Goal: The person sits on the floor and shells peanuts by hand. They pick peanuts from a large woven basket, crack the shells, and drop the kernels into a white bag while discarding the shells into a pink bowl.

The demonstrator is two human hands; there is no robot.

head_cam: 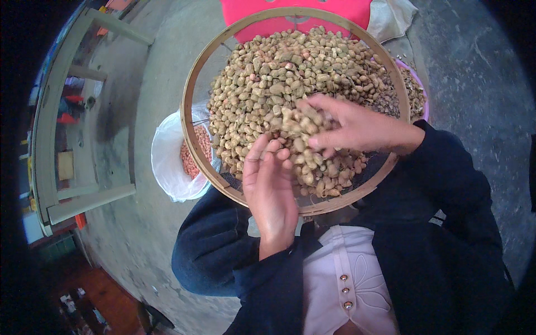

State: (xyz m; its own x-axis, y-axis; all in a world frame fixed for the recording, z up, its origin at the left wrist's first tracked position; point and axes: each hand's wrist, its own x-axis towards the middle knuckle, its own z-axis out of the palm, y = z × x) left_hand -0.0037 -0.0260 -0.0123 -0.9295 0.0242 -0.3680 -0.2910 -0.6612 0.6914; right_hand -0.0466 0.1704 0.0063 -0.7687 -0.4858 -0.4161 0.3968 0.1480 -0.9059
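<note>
A round sieve [193, 65] with a wooden rim and dark mesh rests above my lap, heaped with unshelled peanuts [259, 96]. My left hand [271, 184] is palm up over the near rim, fingers curled around a few pinkish peanut kernels [274, 146]. To its right, my right hand [356, 125] reaches into the heap from the side. Its thumb and fingers are spread around some peanuts in shell, blurred by motion; whether it grips any is unclear.
Left of the sieve stands a bucket lined with a white plastic bag [165, 155], holding shelled kernels [194, 155]. A pink plastic stool [243, 16] is under the far rim. A purple-rimmed basin [426, 98] of shells and a white sack [389, 19] sit right. A wooden frame [42, 125] stands far left.
</note>
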